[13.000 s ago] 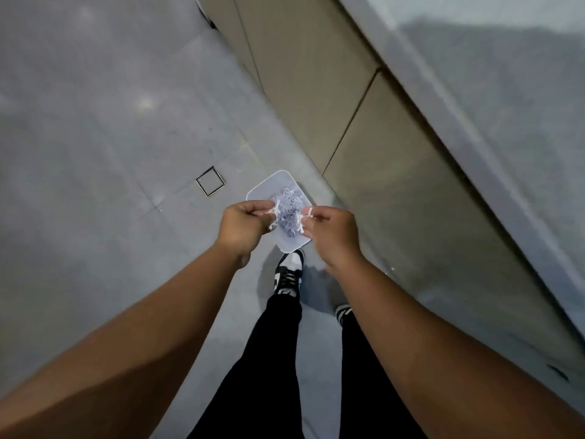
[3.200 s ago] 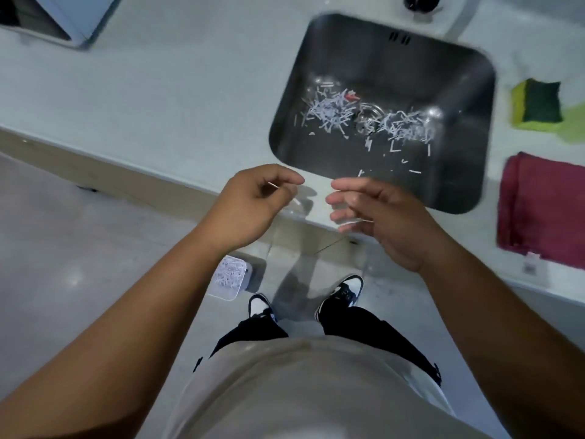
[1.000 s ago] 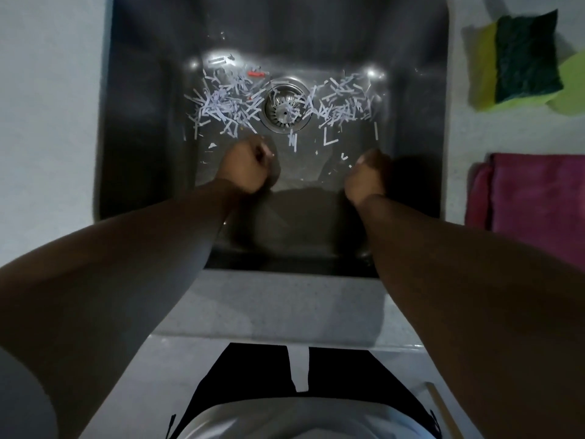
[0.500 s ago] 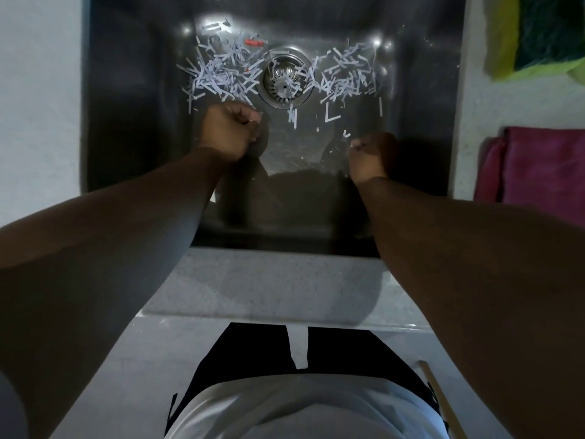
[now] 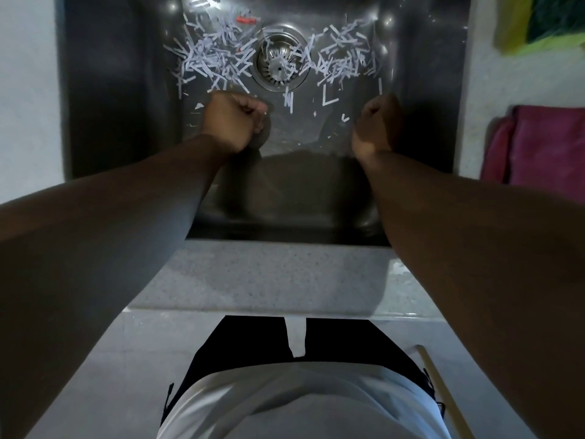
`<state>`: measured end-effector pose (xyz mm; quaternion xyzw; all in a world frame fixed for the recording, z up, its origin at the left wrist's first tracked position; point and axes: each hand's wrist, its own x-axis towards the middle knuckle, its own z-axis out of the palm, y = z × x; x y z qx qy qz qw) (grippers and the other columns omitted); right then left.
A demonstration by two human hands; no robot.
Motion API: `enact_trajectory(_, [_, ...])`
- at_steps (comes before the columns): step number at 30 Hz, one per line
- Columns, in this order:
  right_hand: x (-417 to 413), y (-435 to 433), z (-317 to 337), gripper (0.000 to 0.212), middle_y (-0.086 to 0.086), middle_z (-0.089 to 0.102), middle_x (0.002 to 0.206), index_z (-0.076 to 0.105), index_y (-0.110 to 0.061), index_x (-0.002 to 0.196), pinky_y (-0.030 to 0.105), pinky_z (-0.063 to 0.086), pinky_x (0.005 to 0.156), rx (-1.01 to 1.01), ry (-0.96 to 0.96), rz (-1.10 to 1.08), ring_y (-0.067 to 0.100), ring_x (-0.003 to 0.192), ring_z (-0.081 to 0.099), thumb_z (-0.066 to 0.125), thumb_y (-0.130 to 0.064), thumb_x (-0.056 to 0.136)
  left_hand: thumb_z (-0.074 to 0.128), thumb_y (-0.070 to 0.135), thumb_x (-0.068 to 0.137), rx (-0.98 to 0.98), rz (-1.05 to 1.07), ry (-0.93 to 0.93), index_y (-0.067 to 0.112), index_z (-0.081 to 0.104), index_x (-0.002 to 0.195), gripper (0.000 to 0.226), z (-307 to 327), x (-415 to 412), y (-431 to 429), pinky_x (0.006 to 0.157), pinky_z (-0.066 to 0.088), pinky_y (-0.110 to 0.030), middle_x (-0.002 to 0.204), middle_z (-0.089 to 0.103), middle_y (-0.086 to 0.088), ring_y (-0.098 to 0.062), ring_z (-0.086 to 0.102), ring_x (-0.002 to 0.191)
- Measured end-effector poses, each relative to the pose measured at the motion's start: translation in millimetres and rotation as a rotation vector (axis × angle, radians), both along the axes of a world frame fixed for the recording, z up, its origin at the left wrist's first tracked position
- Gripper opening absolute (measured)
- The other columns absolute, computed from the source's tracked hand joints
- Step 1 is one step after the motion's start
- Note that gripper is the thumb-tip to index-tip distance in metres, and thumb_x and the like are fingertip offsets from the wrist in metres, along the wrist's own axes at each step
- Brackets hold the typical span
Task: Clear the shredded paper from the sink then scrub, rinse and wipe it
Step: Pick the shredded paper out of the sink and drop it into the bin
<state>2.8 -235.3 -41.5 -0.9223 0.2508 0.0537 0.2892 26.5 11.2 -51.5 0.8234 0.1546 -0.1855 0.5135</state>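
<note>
Nothing here can be read, neither word nor number nor brand. The shredded paper (image 5: 209,60) on the floor of the sink (image 5: 120,90) lies in pale strips too small and too blurred to tell whether they carry print. The pink cloth (image 5: 547,147) and the yellow-and-green sponge (image 5: 550,20) at the right edge show plain colour only, with no legible tag or mark.

Speckled grey stone surface (image 5: 269,274), pale glossy front edge, broad shadow across the middle. Light grey floor (image 5: 95,391) below, smooth, faintly reflective. Thin wooden stick (image 5: 443,397) slants at lower right. Lighting dim, heavy shadows.
</note>
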Motion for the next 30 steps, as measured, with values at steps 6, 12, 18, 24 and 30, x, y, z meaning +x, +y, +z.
enact_trajectory(6, [10,5,-6,0.024,0.021,0.072,0.110,0.075,0.001,0.108,0.028,0.045,0.084,0.131,0.105,0.163,0.032,0.107,0.067,0.057,-0.012,0.098,0.060,-0.006,0.088,0.146,-0.086,-0.033,-0.002,0.076,0.097,0.020,-4,22,-14,0.071,0.051,-0.013,0.077,0.068,0.005,0.010,0.063,0.066])
enact_trajectory(12, [3,14,-15,0.036,0.006,0.070,0.122,0.070,-0.011,0.123,0.016,0.046,0.092,0.069,0.070,0.129,0.017,0.115,0.065,0.072,-0.029,0.092,0.073,0.037,0.088,0.454,-0.295,-0.141,0.018,0.081,0.101,0.024,4,37,-40,0.089,0.055,-0.027,0.103,0.077,-0.002,-0.016,0.070,0.097])
enact_trajectory(18, [11,27,2,0.036,0.027,0.057,0.134,0.056,0.007,0.131,0.050,0.045,0.101,-0.339,0.235,0.394,0.044,0.127,0.052,0.034,-0.001,0.105,0.059,0.019,0.091,0.597,-0.559,-0.173,0.013,0.072,0.085,0.015,-1,28,-51,0.072,0.044,-0.028,0.088,0.069,-0.006,-0.026,0.068,0.087])
enact_trajectory(24, [10,21,-4,0.034,0.027,0.063,0.124,0.063,0.008,0.120,0.019,0.043,0.080,-0.088,0.162,0.259,0.040,0.118,0.057,0.037,-0.010,0.106,0.052,0.008,0.100,0.634,-0.732,-0.255,0.004,0.068,0.106,0.017,4,19,-41,0.083,0.045,-0.034,0.116,0.063,-0.019,-0.031,0.063,0.102])
enact_trajectory(30, [31,16,1,0.025,0.016,0.071,0.109,0.073,-0.006,0.105,0.019,0.044,0.076,-0.029,0.122,0.229,0.032,0.107,0.064,0.050,-0.012,0.098,0.056,0.012,0.095,0.267,-0.260,0.008,0.016,0.069,0.091,0.014,19,13,-18,0.080,0.060,-0.039,0.090,0.073,-0.010,-0.026,0.073,0.085])
